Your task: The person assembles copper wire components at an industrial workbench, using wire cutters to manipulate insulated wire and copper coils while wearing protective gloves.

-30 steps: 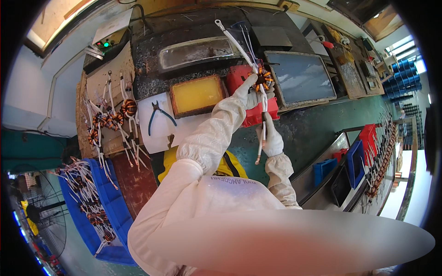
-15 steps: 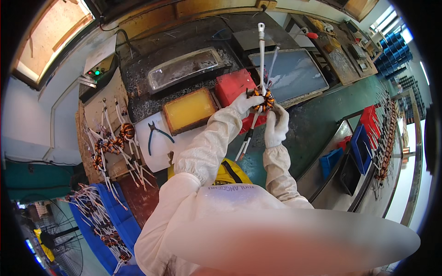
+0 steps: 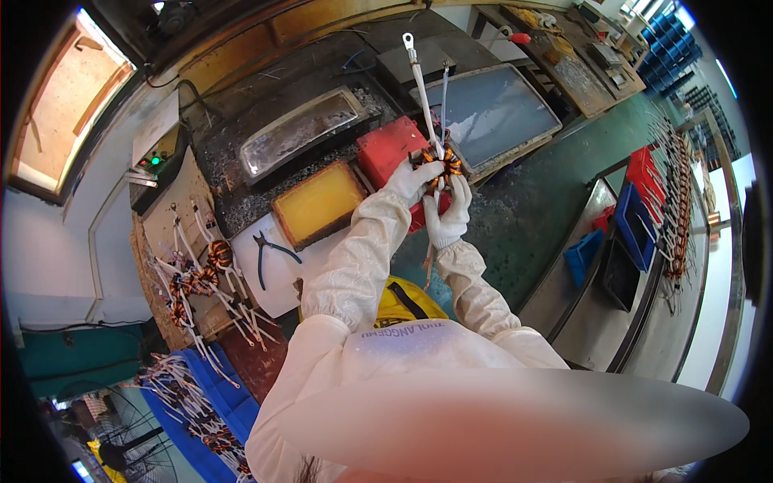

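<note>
Nearest me, my white sleeves run up from six o'clock. My right hand in its white glove has fingers wrapped around the lower leads of the copper-wound coil, and my left hand pinches the coil's side from nine o'clock. The coil sits in the air above the red box, its white-sleeved leads pointing to twelve o'clock. I judge I'm straightening the leads; next calls for a firm hold and even pull. At nine o'clock, the yellow tray; farther, pliers on the tabletop.
</note>
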`<action>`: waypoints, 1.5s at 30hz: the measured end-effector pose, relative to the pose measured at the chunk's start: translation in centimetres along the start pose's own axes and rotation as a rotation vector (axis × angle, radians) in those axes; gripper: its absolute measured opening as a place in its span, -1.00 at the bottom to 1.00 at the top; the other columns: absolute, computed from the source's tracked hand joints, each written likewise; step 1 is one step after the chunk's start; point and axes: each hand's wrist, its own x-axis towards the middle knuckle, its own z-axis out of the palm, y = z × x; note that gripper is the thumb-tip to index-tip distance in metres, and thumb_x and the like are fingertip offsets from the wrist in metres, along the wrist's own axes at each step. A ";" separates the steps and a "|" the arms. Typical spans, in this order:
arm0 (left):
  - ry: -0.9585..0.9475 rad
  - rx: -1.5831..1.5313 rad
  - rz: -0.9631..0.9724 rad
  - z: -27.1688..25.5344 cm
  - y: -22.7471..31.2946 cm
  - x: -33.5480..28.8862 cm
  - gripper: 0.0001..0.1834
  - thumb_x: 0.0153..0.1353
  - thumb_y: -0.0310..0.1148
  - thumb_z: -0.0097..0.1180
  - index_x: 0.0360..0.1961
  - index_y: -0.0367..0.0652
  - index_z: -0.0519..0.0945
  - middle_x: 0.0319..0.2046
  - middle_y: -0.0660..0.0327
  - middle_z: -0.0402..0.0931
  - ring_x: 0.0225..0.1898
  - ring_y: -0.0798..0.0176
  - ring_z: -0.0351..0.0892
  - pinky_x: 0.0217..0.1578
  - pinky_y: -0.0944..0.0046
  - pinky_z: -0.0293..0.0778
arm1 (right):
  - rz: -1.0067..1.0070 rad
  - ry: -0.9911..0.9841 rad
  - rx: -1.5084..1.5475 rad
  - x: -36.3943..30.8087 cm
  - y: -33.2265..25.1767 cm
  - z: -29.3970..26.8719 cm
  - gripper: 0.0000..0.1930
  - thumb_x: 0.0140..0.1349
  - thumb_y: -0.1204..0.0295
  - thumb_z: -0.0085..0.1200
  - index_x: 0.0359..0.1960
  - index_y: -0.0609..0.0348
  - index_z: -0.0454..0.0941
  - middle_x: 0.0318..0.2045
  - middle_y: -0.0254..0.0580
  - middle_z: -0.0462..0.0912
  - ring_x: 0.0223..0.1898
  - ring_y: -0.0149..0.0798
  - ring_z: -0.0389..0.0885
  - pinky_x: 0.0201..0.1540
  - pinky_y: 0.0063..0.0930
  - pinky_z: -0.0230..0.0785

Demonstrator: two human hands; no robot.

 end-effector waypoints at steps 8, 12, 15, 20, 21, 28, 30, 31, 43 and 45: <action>0.020 -0.028 -0.004 0.2 0.1 -0.2 -0.70 0.08 -0.56 0.16 -0.12 -0.18 0.49 -0.32 0.21 0.54 -0.37 0.25 0.57 -0.40 0.23 0.58 | 0.008 0.011 0.006 -0.3 0.4 0.2 -0.38 -0.06 0.49 0.21 0.11 0.12 0.28 0.07 0.13 0.36 0.03 0.12 0.46 0.02 -0.25 0.38; -0.016 -0.035 -0.018 -0.3 -0.2 -0.1 -0.69 0.08 -0.55 0.16 -0.10 -0.18 0.49 -0.31 0.21 0.54 -0.37 0.25 0.57 -0.38 0.23 0.58 | -0.015 0.030 0.004 -0.3 0.2 0.0 -0.38 -0.06 0.49 0.22 0.11 0.12 0.29 0.06 0.14 0.37 0.01 0.13 0.48 0.00 -0.26 0.40; -0.016 -0.036 -0.009 -0.2 -0.4 0.2 -0.69 0.09 -0.54 0.16 -0.10 -0.18 0.49 -0.30 0.21 0.53 -0.37 0.26 0.57 -0.37 0.25 0.57 | -0.031 0.035 -0.007 -0.1 0.4 0.0 -0.38 -0.07 0.50 0.22 0.11 0.13 0.29 0.06 0.16 0.37 0.01 0.13 0.49 -0.01 -0.26 0.40; -0.004 0.001 -0.019 0.2 0.2 0.2 -0.70 0.11 -0.53 0.11 -0.09 -0.15 0.46 -0.29 0.25 0.49 -0.34 0.29 0.55 -0.40 0.25 0.56 | -0.030 0.041 0.032 0.0 0.7 0.4 -0.37 -0.07 0.52 0.22 0.12 0.12 0.29 0.07 0.18 0.36 0.02 0.12 0.48 -0.02 -0.25 0.41; 0.006 -0.005 -0.011 -0.1 0.1 0.4 -0.70 0.11 -0.53 0.11 -0.09 -0.15 0.46 -0.29 0.25 0.49 -0.34 0.29 0.55 -0.40 0.25 0.56 | -0.040 0.044 0.025 0.1 0.7 0.7 -0.36 -0.08 0.52 0.23 0.12 0.15 0.29 0.07 0.18 0.36 0.02 0.11 0.48 0.00 -0.24 0.39; -0.075 0.082 0.071 -1.1 -1.0 1.2 -0.83 0.08 -0.50 0.13 -0.25 -0.18 0.55 -0.44 0.22 0.55 -0.53 0.37 0.51 -0.51 0.40 0.46 | -0.011 -0.023 0.098 -0.2 0.2 0.8 -0.39 0.03 0.57 0.17 0.16 0.29 0.24 0.09 0.11 0.36 0.05 -0.04 0.41 0.15 -0.22 0.22; -0.042 0.106 0.093 -1.0 -1.7 1.7 -0.87 0.06 -0.42 0.20 -0.33 -0.15 0.57 -0.52 0.22 0.55 -0.62 0.38 0.49 -0.62 0.34 0.42 | 0.065 -0.032 0.203 -0.5 -0.2 0.5 -0.38 0.07 0.57 0.13 0.20 0.29 0.20 0.12 0.11 0.33 0.11 -0.04 0.36 0.19 -0.21 0.18; -0.028 0.072 0.119 -0.2 -1.4 1.0 -0.85 0.08 -0.41 0.19 -0.30 -0.15 0.56 -0.54 0.21 0.54 -0.63 0.36 0.48 -0.65 0.33 0.40 | 0.121 -0.041 0.290 -0.7 -0.4 0.4 -0.38 0.09 0.56 0.11 0.22 0.29 0.18 0.14 0.12 0.31 0.15 -0.03 0.33 0.21 -0.20 0.15; -0.062 -0.062 0.104 0.0 -1.1 1.2 -0.76 0.11 -0.41 0.17 -0.17 -0.19 0.54 -0.36 0.17 0.57 -0.47 0.28 0.56 -0.49 0.27 0.53 | 0.277 -0.203 0.376 1.4 2.3 -2.1 -0.61 0.34 0.39 -0.23 0.16 0.30 0.28 0.04 0.06 0.44 0.05 -0.15 0.43 0.14 -0.33 0.23; -0.072 -0.073 0.150 0.1 -0.5 1.0 -0.72 0.16 -0.45 0.11 -0.08 -0.16 0.50 -0.33 0.17 0.55 -0.44 0.28 0.55 -0.51 0.32 0.52 | 0.265 -0.174 0.238 1.6 1.2 -1.7 -0.64 0.32 0.43 -0.21 0.13 0.25 0.34 -0.05 0.03 0.53 -0.03 -0.20 0.52 0.08 -0.37 0.30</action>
